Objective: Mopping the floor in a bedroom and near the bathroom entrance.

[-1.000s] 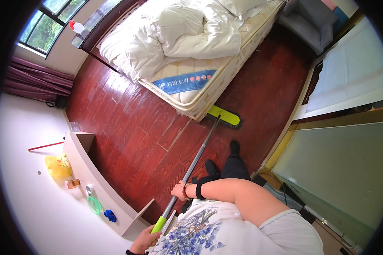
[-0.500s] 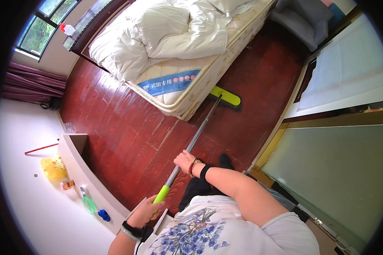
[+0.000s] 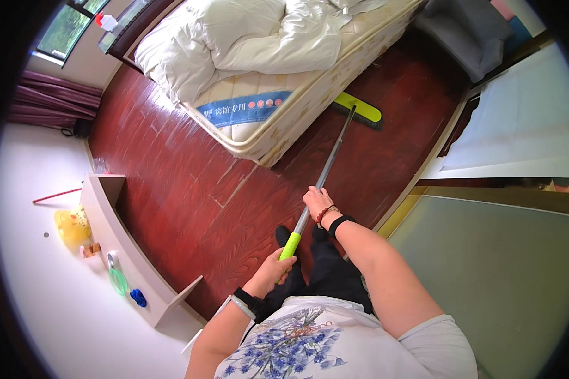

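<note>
Both of my hands grip a long push broom (image 3: 331,160) with a grey pole. My left hand (image 3: 274,269) is closed around the bright green grip at the near end. Farther up, my right hand (image 3: 319,201) wraps the grey shaft. The broom's green head (image 3: 368,112) with dark bristles rests on the red wooden floor (image 3: 189,189), right beside the bed's long side. Its left end lies close against the mattress base (image 3: 310,117), partly out of sight.
A bed with a bare mattress corner and a heaped white duvet (image 3: 246,38) stands ahead. A grey armchair (image 3: 464,38) is at the far right. Frosted panels (image 3: 493,271) line the right side. A white shelf unit (image 3: 133,240) with small items stands left, a purple curtain (image 3: 54,101) beyond.
The broom head has slid farther away and to the right along the bed's side. Both hands have moved right and forward with the pole, and my feet now show below it.
</note>
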A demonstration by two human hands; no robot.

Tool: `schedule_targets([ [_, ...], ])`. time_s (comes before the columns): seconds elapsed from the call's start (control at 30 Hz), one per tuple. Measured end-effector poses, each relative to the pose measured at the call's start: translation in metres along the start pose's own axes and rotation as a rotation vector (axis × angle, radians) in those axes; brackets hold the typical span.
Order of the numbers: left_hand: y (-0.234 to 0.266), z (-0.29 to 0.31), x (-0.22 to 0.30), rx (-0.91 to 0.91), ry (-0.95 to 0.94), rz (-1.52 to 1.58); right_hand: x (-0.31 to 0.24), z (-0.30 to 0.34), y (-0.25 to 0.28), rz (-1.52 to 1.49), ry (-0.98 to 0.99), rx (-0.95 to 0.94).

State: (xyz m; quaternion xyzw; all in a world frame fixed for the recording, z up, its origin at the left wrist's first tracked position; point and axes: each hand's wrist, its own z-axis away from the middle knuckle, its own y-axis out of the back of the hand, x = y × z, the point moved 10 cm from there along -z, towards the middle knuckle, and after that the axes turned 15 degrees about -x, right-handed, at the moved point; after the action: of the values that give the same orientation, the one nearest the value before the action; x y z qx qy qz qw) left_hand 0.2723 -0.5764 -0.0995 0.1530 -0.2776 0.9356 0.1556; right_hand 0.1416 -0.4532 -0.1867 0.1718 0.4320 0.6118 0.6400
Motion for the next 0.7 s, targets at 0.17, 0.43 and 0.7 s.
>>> schedule_targets([
  [0.17, 0.021, 0.03, -0.03, 0.072, -0.025, 0.007, -0.035, 0.007, -0.021, -0.043, 0.051, -0.005],
  [0.43, 0.026, 0.106, -0.084, 0.205, 0.007, 0.031, -0.118, 0.046, -0.061, -0.057, 0.169, 0.017],
  [0.7, 0.044, 0.191, -0.162, 0.241, 0.089, -0.136, -0.228, 0.088, -0.123, 0.079, 0.331, -0.252],
])
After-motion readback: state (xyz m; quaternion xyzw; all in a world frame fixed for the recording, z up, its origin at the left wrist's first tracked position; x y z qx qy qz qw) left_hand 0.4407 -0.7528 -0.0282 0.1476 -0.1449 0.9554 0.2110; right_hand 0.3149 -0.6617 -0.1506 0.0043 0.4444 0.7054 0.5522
